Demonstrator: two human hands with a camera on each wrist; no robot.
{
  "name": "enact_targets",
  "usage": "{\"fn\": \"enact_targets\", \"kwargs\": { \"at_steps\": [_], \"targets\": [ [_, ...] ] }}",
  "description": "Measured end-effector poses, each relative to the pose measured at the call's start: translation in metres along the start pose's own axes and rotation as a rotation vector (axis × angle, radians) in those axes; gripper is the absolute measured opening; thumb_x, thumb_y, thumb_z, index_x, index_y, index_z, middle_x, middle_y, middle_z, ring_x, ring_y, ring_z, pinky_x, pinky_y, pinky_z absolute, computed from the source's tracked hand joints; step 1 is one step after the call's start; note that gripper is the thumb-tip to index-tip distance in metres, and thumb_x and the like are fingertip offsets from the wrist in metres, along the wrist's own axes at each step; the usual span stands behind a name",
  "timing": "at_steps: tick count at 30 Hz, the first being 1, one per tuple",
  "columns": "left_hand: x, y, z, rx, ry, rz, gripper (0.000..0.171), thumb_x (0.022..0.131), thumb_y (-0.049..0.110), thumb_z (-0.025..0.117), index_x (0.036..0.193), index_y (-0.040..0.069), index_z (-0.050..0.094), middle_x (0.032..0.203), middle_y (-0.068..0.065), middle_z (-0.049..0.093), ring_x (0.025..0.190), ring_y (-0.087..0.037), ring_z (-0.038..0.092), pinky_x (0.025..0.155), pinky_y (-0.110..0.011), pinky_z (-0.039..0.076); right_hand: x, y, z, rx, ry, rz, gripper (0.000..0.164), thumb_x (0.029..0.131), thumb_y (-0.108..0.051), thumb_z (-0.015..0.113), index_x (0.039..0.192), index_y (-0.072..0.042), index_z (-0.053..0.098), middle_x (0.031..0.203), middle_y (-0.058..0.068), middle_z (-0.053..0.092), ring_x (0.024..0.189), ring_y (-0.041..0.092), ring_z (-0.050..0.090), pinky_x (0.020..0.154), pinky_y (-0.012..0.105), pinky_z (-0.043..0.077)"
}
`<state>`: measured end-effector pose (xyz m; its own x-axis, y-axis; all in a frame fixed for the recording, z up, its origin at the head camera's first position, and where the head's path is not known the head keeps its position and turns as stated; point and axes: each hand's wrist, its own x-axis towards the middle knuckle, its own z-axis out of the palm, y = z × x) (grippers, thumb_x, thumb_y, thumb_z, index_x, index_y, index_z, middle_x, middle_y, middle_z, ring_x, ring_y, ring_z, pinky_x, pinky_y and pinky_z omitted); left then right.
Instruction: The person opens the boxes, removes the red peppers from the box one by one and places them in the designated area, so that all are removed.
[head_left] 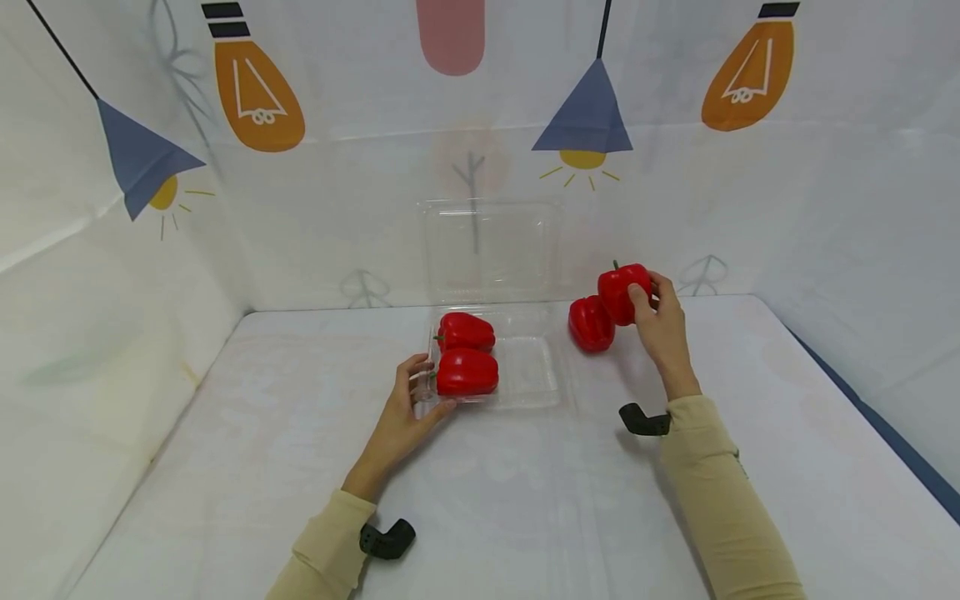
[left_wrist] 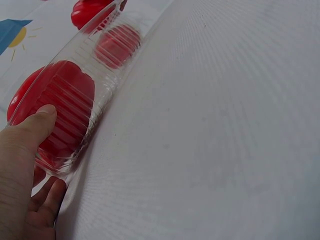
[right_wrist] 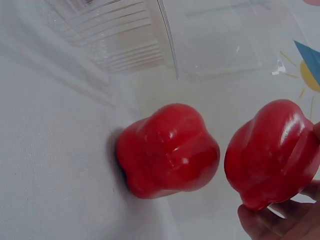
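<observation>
A clear plastic clamshell box stands on the table with its lid raised at the back. Two red bell peppers lie in its left half, a rear one and a front one. My left hand grips the box's front left corner, thumb on the front wall and fingers at the left side. To the right of the box, my right hand holds a red bell pepper above the table, green stem up. Another bell pepper rests on the table just left of the held one.
White cloth covers the table. Behind it hangs a white curtain printed with lamps and bulbs, with more cloth at both sides. A black wrist device sits at the left wrist and another at the right.
</observation>
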<state>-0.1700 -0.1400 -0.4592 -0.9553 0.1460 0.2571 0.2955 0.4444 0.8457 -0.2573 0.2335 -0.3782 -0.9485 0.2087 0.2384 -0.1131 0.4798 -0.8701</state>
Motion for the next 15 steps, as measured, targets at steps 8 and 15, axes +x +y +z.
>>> {"fn": "enact_targets", "kwargs": {
  "at_steps": [8, 15],
  "targets": [
    [0.0001, -0.0019, -0.0001, -0.015, 0.001, 0.015, 0.082, 0.081, 0.031, 0.075, 0.143, 0.018, 0.023, 0.138, -0.006, 0.043, 0.125, -0.028, 0.050, 0.100, -0.044, 0.047, 0.0016, 0.0039, -0.0035, 0.011, 0.018, 0.033, 0.060, 0.098, -0.044, 0.036, 0.147, -0.010, 0.027, 0.145, 0.016, 0.039, 0.127, 0.035, 0.043, 0.102, 0.053, 0.044],
    [-0.0008, 0.0067, -0.0010, -0.023, -0.005, 0.013, 0.081, 0.082, 0.024, 0.075, 0.143, 0.016, 0.023, 0.139, -0.012, 0.042, 0.125, -0.032, 0.049, 0.101, -0.047, 0.046, 0.0034, 0.0088, -0.0072, 0.023, 0.019, 0.058, 0.060, 0.098, -0.046, 0.035, 0.147, -0.011, 0.026, 0.147, 0.015, 0.037, 0.128, 0.035, 0.042, 0.103, 0.053, 0.043]
  ]
}}
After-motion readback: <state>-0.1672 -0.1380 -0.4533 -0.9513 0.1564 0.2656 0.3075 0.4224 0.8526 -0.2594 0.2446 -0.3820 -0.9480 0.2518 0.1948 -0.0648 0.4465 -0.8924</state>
